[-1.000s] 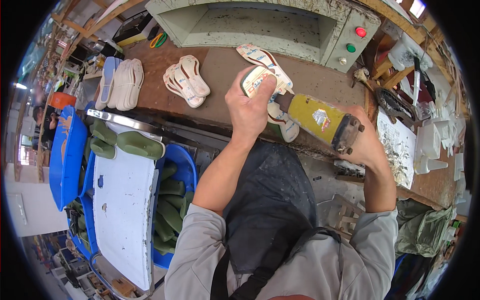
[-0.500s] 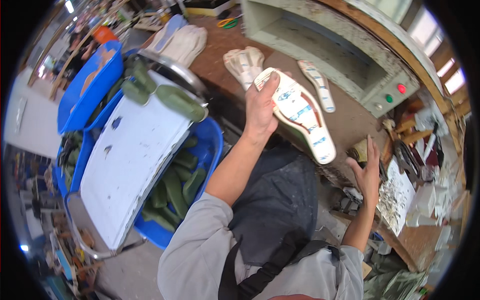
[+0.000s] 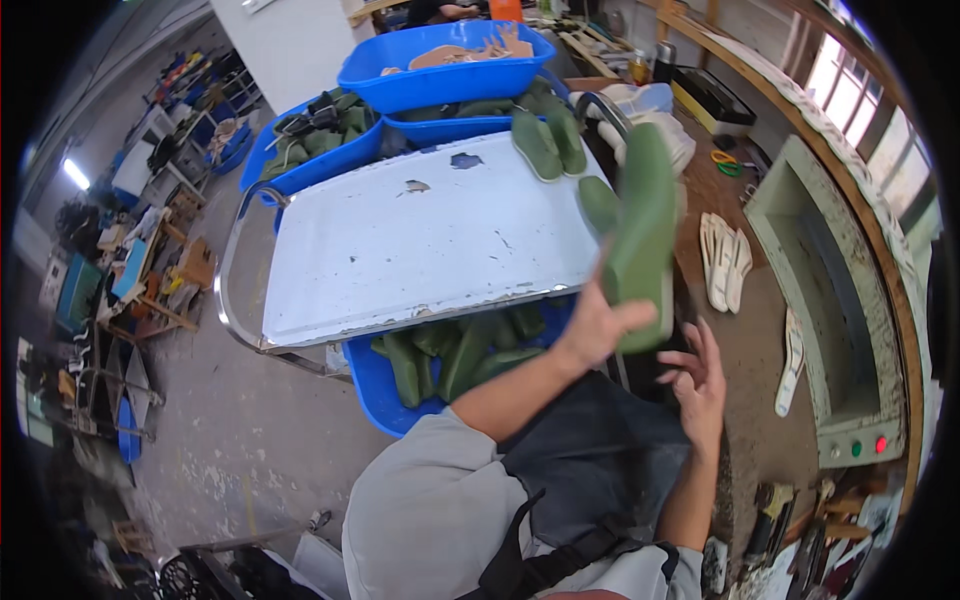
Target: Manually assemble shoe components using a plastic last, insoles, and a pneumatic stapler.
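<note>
In the head view, the left hand (image 3: pixel 600 325), at the centre right of the frame, was clamped around the lower end of a green foot-shaped form (image 3: pixel 645 215), held upright and slightly blurred. The right hand (image 3: pixel 700 385), just below and beside it, had its fingers apart and loosely curled. Left of the form, a chipped white tabletop (image 3: pixel 420 240) filled the frame's middle, a blue tub (image 3: pixel 372 395) of green forms below it; pale insoles (image 3: pixel 725 260) lay on the brown bench (image 3: pixel 755 420) at right.

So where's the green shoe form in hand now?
Right of centre in the head view: the form is in the left hand, by the right end of the white tray; the right hand shows just below.
</note>
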{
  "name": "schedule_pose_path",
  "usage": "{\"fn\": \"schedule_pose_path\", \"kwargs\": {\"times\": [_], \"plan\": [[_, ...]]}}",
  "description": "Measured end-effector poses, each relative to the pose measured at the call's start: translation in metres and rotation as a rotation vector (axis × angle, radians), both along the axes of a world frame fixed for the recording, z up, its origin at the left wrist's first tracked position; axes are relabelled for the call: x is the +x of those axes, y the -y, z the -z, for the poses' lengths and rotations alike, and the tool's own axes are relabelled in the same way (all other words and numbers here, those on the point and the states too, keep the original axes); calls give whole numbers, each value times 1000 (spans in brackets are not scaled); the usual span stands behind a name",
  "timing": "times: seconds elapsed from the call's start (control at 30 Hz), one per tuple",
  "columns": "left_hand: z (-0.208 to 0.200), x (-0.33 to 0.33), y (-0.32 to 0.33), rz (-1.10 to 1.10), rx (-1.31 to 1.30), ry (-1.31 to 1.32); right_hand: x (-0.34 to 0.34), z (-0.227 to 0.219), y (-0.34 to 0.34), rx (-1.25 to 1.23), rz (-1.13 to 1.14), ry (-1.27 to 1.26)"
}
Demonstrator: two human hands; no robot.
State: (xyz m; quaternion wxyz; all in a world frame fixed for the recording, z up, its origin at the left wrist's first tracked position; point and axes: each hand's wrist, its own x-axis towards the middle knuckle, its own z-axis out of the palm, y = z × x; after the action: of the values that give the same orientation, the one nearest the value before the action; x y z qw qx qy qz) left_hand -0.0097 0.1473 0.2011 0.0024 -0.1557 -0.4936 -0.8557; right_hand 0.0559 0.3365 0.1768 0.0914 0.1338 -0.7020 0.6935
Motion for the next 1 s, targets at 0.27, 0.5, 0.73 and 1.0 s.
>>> {"fn": "schedule_pose_path", "kwargs": {"times": [0.27, 0.5, 0.73, 1.0], "plan": [[91, -275, 175, -610, -533, 388, 14, 119, -172, 1122, 886, 197], [96, -361, 233, -636, -876, 442, -3, 131, -151, 1159, 874, 167], [14, -185, 135, -236, -888, -64, -5, 130, -182, 1232, 931, 164], [242, -9, 123, 209, -1894, -43, -5, 131, -162, 1281, 933, 194]]}}
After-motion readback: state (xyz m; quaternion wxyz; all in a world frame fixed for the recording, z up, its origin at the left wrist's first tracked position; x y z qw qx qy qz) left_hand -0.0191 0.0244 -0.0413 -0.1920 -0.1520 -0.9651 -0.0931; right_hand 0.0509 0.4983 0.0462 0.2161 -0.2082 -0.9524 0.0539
